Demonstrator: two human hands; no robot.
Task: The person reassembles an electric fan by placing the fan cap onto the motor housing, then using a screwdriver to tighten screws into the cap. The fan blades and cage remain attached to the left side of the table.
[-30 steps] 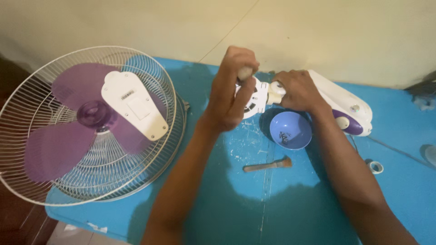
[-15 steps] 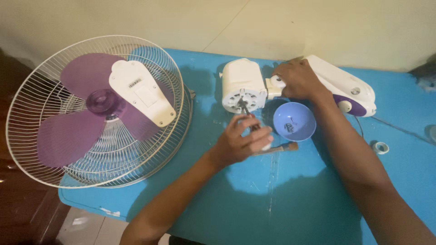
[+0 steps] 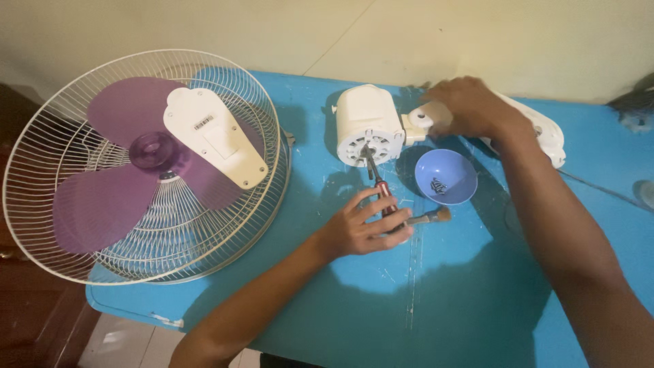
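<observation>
Two hands: left (image 3: pixel 361 228) grips screwdriver (image 3: pixel 379 184); right (image 3: pixel 470 105) steadies motor housing (image 3: pixel 368 123).

Bowl (image 3: pixel 446 177) right of motor housing (image 3: pixel 366 124)

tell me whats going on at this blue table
A person is working on a taken-apart fan. The left hand holds a screwdriver with its tip at the front of the white motor housing. The right hand rests on the white fan body beside the housing. A small blue bowl with a few screws in it sits between the arms, a brush lies by the left hand, and the wire cage with purple blades lies at the left.
</observation>
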